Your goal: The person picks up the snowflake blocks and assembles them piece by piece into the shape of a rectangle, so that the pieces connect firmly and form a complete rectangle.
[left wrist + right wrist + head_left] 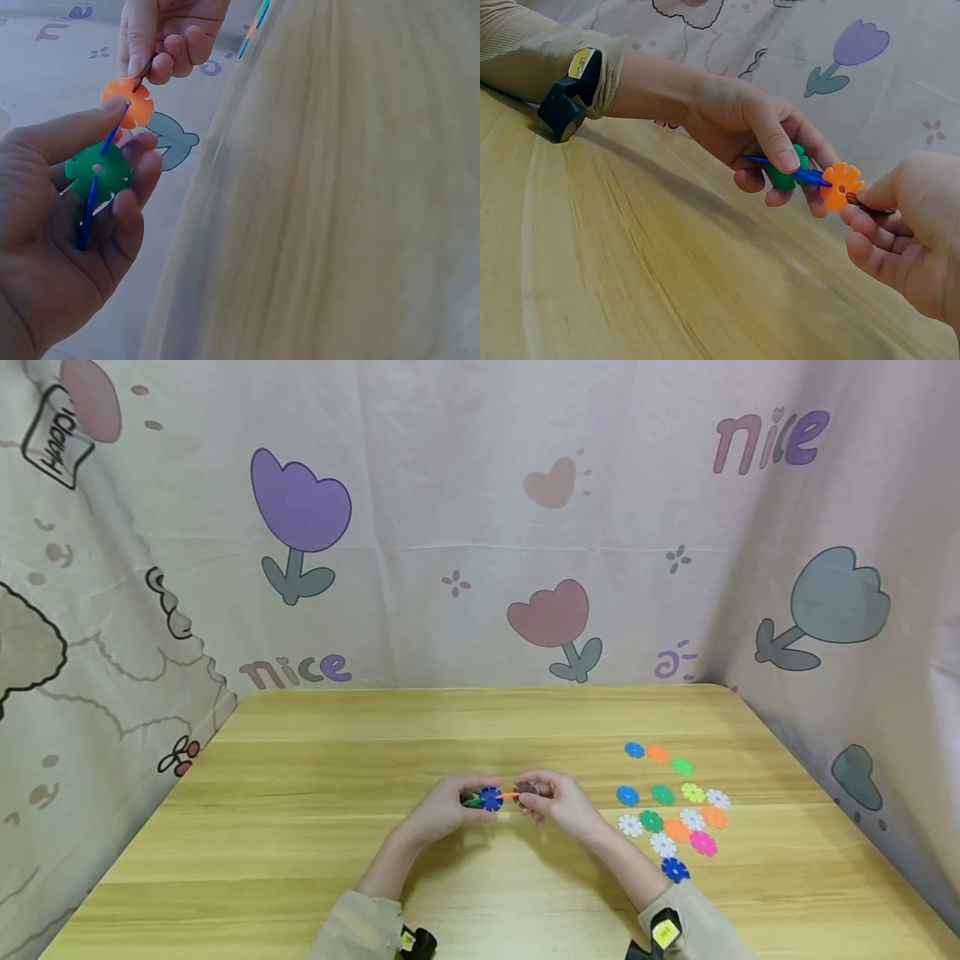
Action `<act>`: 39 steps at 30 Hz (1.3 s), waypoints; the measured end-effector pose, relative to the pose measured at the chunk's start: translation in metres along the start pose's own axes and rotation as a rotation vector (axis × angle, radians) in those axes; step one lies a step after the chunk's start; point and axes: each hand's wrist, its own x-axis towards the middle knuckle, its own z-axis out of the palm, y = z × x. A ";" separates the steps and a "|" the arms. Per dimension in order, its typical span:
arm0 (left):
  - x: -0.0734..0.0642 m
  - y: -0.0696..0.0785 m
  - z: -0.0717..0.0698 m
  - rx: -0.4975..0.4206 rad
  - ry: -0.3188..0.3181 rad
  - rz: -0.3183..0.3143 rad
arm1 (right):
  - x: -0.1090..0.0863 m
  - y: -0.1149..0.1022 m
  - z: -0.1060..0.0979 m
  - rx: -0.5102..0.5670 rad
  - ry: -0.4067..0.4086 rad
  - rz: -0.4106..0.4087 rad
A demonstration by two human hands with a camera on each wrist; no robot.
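My left hand [442, 810] holds a short chain of interlocking snowflake discs over the middle of the table. In the left wrist view a green disc [112, 178] lies within its curled fingers, with edge-on blue discs [88, 214] slotted into it. The thumb touches near where a blue disc [810, 177] meets an orange disc [831, 196]. Opposite, my right hand [562, 806] pinches a dark brown disc [525, 792] between thumb and fingers. Its edge touches the orange disc; how deep the slots engage I cannot tell.
Several loose discs lie flat on the right of the wooden table [262, 777], among them a pink disc [703, 842], a yellow disc [693, 792] and a dark blue disc [675, 869] near the right forearm. A printed curtain [420, 485] hangs behind.
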 end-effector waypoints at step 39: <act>-0.004 0.008 0.003 0.228 0.046 0.022 | 0.000 0.002 0.004 0.057 0.005 0.016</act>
